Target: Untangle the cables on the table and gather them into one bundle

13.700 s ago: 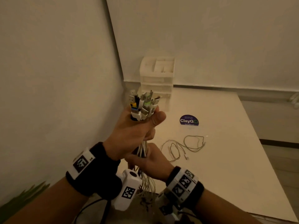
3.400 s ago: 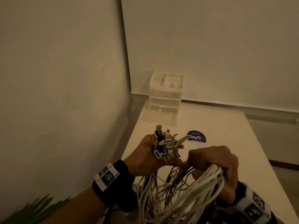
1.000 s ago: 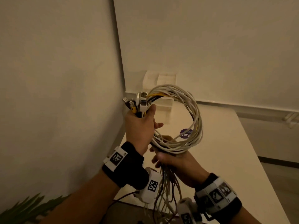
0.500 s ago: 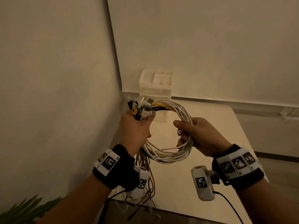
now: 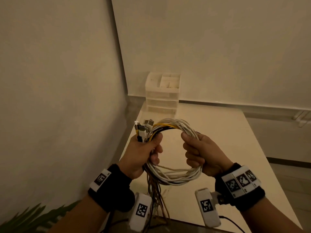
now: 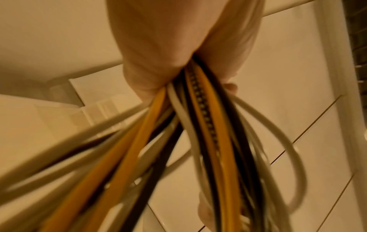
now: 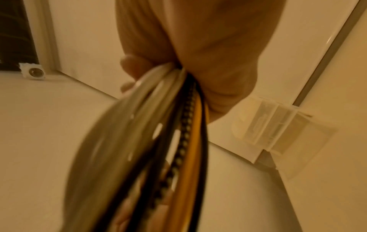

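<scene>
A bundle of white, yellow and black cables [image 5: 175,175] forms one round coil held up in the air over the white table [image 5: 235,148]. My left hand [image 5: 143,153] grips the coil's left side, with the plug ends [image 5: 144,127] sticking up out of the fist. My right hand [image 5: 198,153] grips the coil's right side. Loose cable tails [image 5: 156,199] hang down from the left fist. In the left wrist view the cables [image 6: 198,141] run out of the fist [image 6: 178,47]. The right wrist view shows the cables [image 7: 174,141] leaving the closed right hand [image 7: 198,47].
A clear plastic drawer organiser [image 5: 162,93] stands at the table's far left corner against the wall. A wall runs close along the left side. Green plant leaves [image 5: 28,219] show at the bottom left. The table's near edge [image 5: 185,224] lies below the hands.
The right hand came up from under the coil to grip its right side. Over the last half second both hands lowered slightly and the coil tightened between them.
</scene>
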